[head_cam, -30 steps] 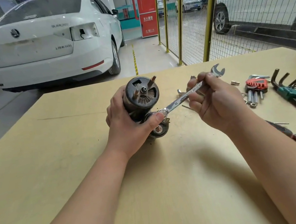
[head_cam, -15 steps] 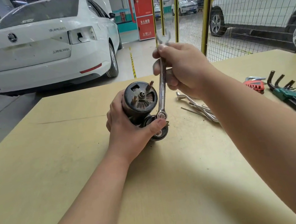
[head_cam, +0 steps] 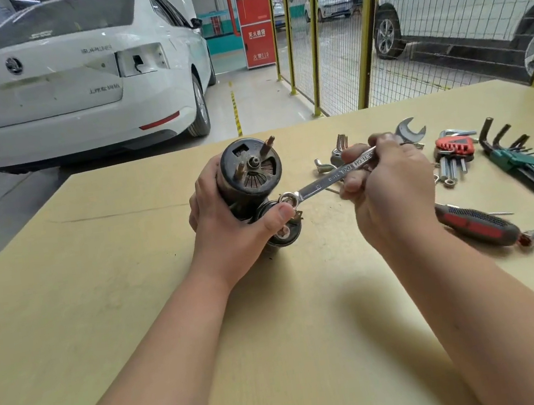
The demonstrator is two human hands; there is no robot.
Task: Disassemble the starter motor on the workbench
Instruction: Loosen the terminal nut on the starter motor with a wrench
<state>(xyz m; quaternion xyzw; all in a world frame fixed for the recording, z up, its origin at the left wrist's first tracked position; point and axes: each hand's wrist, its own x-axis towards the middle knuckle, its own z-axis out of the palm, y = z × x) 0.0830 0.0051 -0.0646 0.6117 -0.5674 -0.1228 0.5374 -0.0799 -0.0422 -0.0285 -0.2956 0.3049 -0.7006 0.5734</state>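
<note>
Bright, even light from overhead; soft-edged shadows on the desk (head_cam: 112, 324), no hard glare. Centre sharp, bkgd a bit soft (white car (head_cam: 57, 94) nearly blown out). Wide-angle lens bends fence posts (head_cam: 363, 30) twd edges

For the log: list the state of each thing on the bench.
Motor: top end open, gripped by left hand.
Wrench: ring end on a motor fastener, gripped by right hand.
Screwdriver: lying loose.
Red hex keys: lying loose.
Green hex keys: lying loose.
</note>
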